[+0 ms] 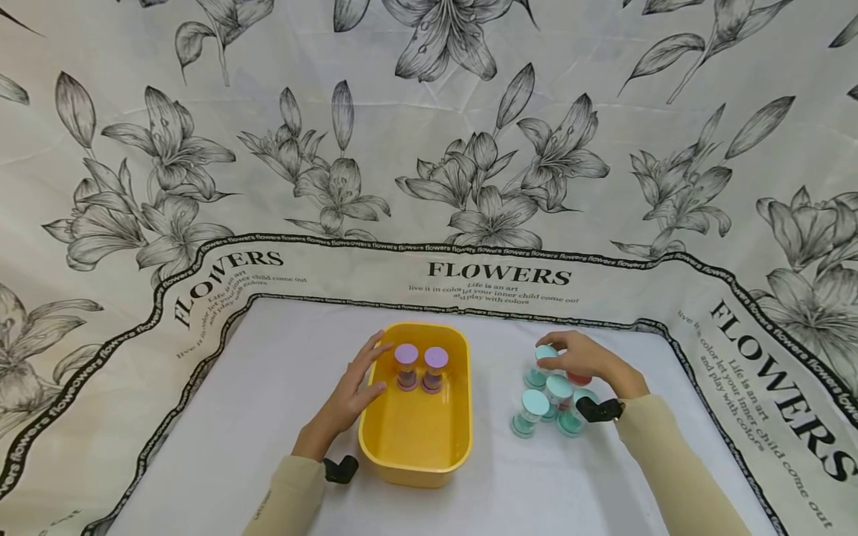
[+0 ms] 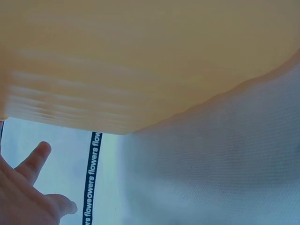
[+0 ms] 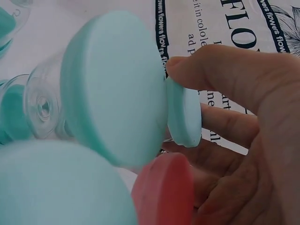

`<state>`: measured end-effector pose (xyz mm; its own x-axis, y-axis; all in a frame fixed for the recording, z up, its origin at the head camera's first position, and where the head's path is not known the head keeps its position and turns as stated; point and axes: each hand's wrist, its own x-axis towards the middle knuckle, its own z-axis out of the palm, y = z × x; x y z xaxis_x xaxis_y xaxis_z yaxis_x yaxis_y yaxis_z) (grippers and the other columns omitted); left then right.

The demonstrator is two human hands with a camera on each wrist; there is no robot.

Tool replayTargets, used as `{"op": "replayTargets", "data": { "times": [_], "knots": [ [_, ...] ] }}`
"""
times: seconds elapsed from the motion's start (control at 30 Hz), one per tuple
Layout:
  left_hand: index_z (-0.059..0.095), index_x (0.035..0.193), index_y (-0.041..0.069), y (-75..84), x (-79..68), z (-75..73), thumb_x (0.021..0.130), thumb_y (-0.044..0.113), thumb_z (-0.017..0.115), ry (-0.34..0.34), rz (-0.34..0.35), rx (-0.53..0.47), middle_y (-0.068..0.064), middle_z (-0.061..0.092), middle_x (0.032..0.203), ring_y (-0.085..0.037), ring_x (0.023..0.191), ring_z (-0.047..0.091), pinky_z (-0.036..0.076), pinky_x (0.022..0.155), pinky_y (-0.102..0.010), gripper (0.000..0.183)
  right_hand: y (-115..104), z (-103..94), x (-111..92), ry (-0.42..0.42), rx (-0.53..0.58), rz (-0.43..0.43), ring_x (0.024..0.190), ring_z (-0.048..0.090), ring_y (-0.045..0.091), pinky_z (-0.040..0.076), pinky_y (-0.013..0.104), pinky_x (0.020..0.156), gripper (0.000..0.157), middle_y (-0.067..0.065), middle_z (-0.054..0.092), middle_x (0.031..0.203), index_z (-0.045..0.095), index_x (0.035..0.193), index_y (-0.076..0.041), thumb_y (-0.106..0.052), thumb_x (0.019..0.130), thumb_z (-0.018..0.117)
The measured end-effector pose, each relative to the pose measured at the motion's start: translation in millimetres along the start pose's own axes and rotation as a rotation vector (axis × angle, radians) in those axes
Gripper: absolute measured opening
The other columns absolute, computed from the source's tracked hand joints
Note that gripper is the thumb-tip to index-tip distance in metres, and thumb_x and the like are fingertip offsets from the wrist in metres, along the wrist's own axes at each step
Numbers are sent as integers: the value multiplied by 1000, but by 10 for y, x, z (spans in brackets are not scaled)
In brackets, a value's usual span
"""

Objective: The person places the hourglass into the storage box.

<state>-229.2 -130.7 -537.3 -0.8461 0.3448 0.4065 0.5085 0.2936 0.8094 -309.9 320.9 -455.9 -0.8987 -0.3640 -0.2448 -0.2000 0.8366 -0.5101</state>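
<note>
My left hand [image 1: 345,394] lies along the left rim of a yellow plastic bin [image 1: 415,443], fingers spread and straight. Two sand timers with purple caps [image 1: 406,353] stand upright inside it. In the left wrist view the bin's wall [image 2: 140,56] fills the top, above the spread fingers. Over on the right, my right hand [image 1: 583,356] pinches the cap of a teal sand timer [image 1: 546,352] between thumb and fingers. The right wrist view shows the thumb on that teal cap's edge [image 3: 184,115]. A red cap [image 3: 164,190] shows close under the palm.
Several more teal sand timers [image 1: 534,403] stand clustered in front of and below the right hand, close together. A red-capped one [image 1: 579,379] is partly hidden by the hand. White cloth [image 1: 281,372] covers the table, and a flower-printed curtain [image 1: 375,216] rises behind and at both sides.
</note>
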Motion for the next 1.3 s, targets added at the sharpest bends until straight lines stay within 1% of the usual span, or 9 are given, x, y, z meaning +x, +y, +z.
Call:
{"op": "replayTargets", "data": {
  "times": [0.03, 0.17, 0.37, 0.6, 0.73, 0.9, 0.97, 1.13, 1.3],
  "knots": [
    [41, 157, 17, 3, -1, 1, 101, 28, 55, 1, -4, 6, -4, 17, 174, -40, 159, 15, -4, 111, -85, 59, -13, -5, 2, -1, 1, 3, 127, 58, 44, 48, 62, 104, 60, 24, 64, 134, 62, 136, -3, -43, 92, 72],
    [42, 157, 18, 13, -3, -4, 101, 31, 55, 10, -16, 17, -3, 18, 173, -41, 158, 16, -3, 111, -85, 58, -97, -44, 16, 0, 8, 0, 127, 58, 42, 47, 62, 106, 62, 22, 65, 134, 63, 135, -1, -44, 92, 73],
    [42, 157, 18, 14, 10, -13, 101, 30, 54, 14, -6, 22, -4, 18, 173, -41, 158, 18, -3, 110, -86, 58, -256, -138, 24, 23, -14, -48, 124, 61, 40, 49, 59, 105, 59, 21, 67, 132, 64, 133, 1, -42, 93, 72],
    [41, 157, 17, 17, 6, -34, 102, 27, 54, 12, -4, 16, -7, 17, 173, -43, 157, 18, -3, 110, -86, 57, -546, -257, 46, 33, -63, -121, 123, 62, 42, 54, 56, 97, 57, 24, 67, 132, 65, 133, 1, -41, 94, 71],
    [41, 157, 18, 19, 7, -43, 101, 28, 54, 11, -15, 31, -6, 17, 173, -43, 158, 18, -4, 110, -86, 57, -738, -327, 35, 42, -94, -139, 121, 64, 40, 56, 54, 96, 56, 24, 66, 134, 65, 134, 1, -38, 95, 72],
    [42, 156, 19, 12, 8, -45, 101, 28, 54, 12, -17, 32, -7, 17, 173, -44, 157, 18, -5, 110, -86, 57, -983, -389, 1, 41, -118, -174, 113, 68, 34, 59, 49, 92, 56, 24, 66, 136, 63, 136, 2, -36, 95, 72],
    [42, 156, 19, 15, 8, -43, 101, 28, 54, 11, -15, 29, -8, 17, 173, -44, 157, 18, -4, 110, -86, 57, -1084, -407, -22, 42, -120, -195, 105, 69, 29, 60, 45, 89, 56, 22, 67, 134, 64, 135, 1, -35, 94, 73],
    [42, 156, 18, 29, 11, -27, 101, 29, 54, 5, -6, 17, -8, 18, 173, -45, 157, 17, -4, 109, -87, 57, -1328, -436, -85, 25, -102, -231, 87, 65, 18, 59, 35, 77, 52, 14, 72, 122, 66, 133, -2, -35, 93, 73],
    [42, 156, 18, 34, 7, -10, 101, 30, 55, 4, -13, 12, -9, 18, 173, -45, 157, 17, -4, 109, -87, 58, -1574, -428, -140, -13, -89, -274, 88, 67, 18, 59, 32, 78, 50, 8, 73, 114, 66, 133, -5, -34, 93, 74]
  ]
}}
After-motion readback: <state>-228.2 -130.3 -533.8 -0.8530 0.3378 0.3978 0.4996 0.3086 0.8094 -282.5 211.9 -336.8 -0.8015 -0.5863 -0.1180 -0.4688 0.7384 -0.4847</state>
